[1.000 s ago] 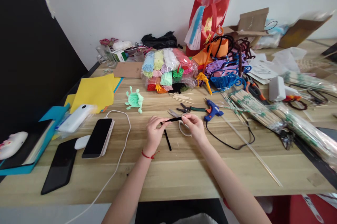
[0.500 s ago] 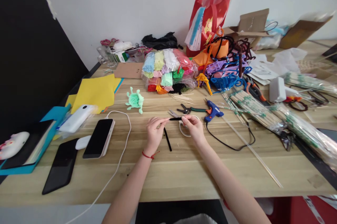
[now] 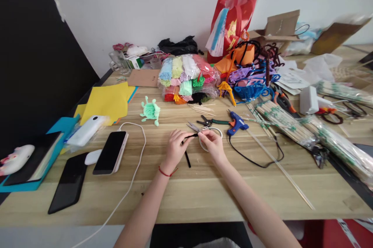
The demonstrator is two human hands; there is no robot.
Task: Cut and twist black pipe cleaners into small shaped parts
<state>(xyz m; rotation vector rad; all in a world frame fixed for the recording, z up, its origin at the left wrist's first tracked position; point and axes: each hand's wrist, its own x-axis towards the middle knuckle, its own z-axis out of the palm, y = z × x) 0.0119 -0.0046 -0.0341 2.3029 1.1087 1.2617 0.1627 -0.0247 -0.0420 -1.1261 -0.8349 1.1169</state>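
Note:
My left hand [image 3: 176,147] and my right hand [image 3: 212,144] are close together over the wooden table, each pinching one end of a short black fuzzy strip [image 3: 191,136]. A second black strip [image 3: 187,158] lies on the table just below them. Scissors [image 3: 192,126] with white handles rest behind and partly under my right hand. To the left of my hands is a light green fuzzy piece [image 3: 150,111] with curled arms. Green-handled pliers [image 3: 220,121] and a blue glue gun [image 3: 237,123] lie behind and to the right.
On the left are a phone [image 3: 110,152], a black tablet-like device [image 3: 68,182], a white cable and yellow sheets [image 3: 105,102]. Bagged coloured bundles [image 3: 186,77] and a red bag [image 3: 233,22] stand at the back. Packs of sticks [image 3: 285,123] lie right, beside a long clear rod [image 3: 281,169].
My hands have come slightly closer together, and less of the black strip shows between them. My left hand has shifted a little to the right.

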